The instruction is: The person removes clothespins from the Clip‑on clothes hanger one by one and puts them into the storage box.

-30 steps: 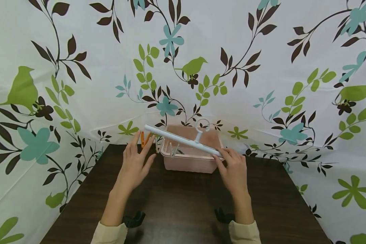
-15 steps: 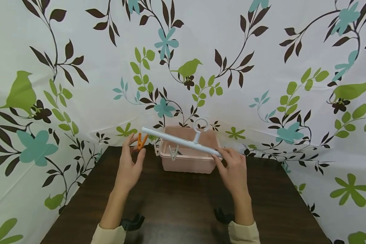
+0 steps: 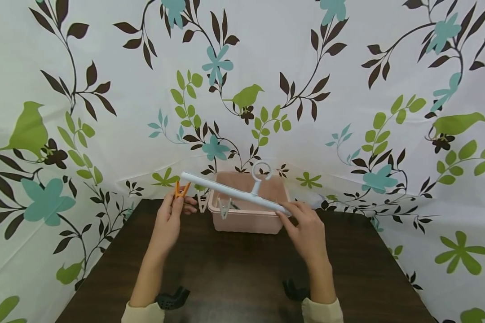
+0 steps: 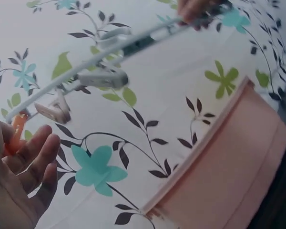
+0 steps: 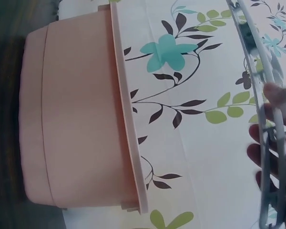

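A white bar hanger [image 3: 230, 192] with a ring hook [image 3: 260, 172] and hanging clips slants above a pink tub [image 3: 245, 217]. My right hand [image 3: 304, 226] grips the bar's right end; the bar [image 5: 257, 71] passes over its fingers [image 5: 271, 157] in the right wrist view. My left hand [image 3: 173, 214] pinches an orange clothespin [image 3: 180, 189] at the bar's left end. The left wrist view shows the orange clothespin [image 4: 16, 132] against the fingers [image 4: 35, 157], with white clips [image 4: 102, 78] on the bar [image 4: 133, 43].
The pink tub [image 4: 229, 176] stands at the far middle of a dark wooden table [image 3: 242, 269]. A flowered white curtain [image 3: 242, 80] closes in the back and both sides. Two black mounts [image 3: 171, 298] sit at the near edge.
My left hand went from open beside the orange clothespin to pinching it at the bar's left end. The right hand kept its hold on the bar.
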A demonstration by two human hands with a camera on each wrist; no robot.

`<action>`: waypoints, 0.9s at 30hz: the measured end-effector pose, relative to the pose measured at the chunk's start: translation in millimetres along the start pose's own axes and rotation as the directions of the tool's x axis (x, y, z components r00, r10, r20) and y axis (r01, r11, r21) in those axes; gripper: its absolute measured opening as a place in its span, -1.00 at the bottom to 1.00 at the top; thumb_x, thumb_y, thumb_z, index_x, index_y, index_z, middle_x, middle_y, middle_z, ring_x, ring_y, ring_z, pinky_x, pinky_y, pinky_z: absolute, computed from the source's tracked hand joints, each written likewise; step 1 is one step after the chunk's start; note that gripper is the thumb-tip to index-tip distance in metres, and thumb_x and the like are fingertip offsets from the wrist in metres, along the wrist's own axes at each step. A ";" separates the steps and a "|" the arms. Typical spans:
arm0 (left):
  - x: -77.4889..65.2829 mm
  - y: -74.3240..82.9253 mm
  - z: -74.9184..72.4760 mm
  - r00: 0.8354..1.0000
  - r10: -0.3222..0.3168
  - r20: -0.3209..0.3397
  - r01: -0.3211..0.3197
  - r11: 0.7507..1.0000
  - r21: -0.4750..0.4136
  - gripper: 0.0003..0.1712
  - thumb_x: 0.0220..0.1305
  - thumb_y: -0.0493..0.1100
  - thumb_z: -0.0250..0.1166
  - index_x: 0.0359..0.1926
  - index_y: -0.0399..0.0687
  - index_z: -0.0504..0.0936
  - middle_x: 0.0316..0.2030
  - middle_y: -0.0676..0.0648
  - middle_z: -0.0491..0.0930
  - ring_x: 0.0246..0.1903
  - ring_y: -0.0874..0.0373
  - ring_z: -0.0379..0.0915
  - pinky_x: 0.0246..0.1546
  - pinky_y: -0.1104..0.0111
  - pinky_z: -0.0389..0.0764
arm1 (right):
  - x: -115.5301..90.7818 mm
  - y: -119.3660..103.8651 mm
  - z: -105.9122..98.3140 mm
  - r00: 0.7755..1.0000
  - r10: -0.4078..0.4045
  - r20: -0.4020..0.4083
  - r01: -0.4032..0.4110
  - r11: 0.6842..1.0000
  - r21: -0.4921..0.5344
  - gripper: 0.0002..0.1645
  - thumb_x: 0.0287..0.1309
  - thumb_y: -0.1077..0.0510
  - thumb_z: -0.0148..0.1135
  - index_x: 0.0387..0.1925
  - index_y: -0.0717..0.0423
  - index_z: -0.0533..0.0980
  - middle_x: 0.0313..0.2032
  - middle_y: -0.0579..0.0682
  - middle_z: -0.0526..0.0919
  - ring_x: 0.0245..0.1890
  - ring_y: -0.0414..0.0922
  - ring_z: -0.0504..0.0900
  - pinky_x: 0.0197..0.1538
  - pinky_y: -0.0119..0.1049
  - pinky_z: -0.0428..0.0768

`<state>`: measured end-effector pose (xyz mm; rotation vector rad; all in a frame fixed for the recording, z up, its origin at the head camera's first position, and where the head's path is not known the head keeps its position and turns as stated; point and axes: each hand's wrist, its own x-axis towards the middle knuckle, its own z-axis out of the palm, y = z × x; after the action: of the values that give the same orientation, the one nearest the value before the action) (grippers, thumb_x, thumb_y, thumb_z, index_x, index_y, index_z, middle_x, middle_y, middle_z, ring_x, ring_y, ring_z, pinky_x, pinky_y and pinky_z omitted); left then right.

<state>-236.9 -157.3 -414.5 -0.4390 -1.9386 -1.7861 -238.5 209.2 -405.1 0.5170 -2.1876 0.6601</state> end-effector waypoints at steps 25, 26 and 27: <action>-3.7 5.4 -9.9 0.984 -0.176 0.009 0.176 0.984 -0.015 -0.52 0.76 0.02 -0.01 0.31 -0.31 0.47 -0.36 0.03 0.45 -0.42 0.22 0.34 -0.37 0.38 0.44 | -2.9 -10.6 0.1 0.945 0.119 0.305 -0.151 0.985 0.082 -0.71 0.25 -0.25 0.55 -0.09 -0.27 0.77 -0.27 -0.35 0.66 -0.36 -0.26 0.52 -0.27 -0.30 0.50; -4.2 5.7 -10.1 0.983 -0.184 0.008 0.185 0.983 -0.012 -0.52 0.76 0.03 0.00 0.29 -0.30 0.48 -0.40 0.03 0.40 -0.45 0.22 0.29 -0.42 0.36 0.38 | -2.8 -11.0 0.2 0.940 0.131 0.314 -0.165 0.983 0.085 -0.70 0.25 -0.26 0.54 -0.09 -0.27 0.77 -0.30 -0.35 0.67 -0.37 -0.26 0.52 -0.28 -0.30 0.50; -4.5 5.9 -10.5 0.982 -0.188 0.008 0.188 0.982 -0.011 -0.53 0.76 0.04 0.00 0.27 -0.28 0.49 -0.42 0.03 0.35 -0.47 0.22 0.23 -0.46 0.33 0.33 | -2.5 -11.2 0.1 0.934 0.146 0.325 -0.184 0.979 0.087 -0.70 0.26 -0.27 0.54 -0.09 -0.27 0.78 -0.31 -0.34 0.67 -0.38 -0.26 0.52 -0.29 -0.30 0.49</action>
<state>-228.7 -166.8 -411.4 -0.2730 -2.0343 -1.9148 -230.8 200.7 -403.9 0.5327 -2.5276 0.8473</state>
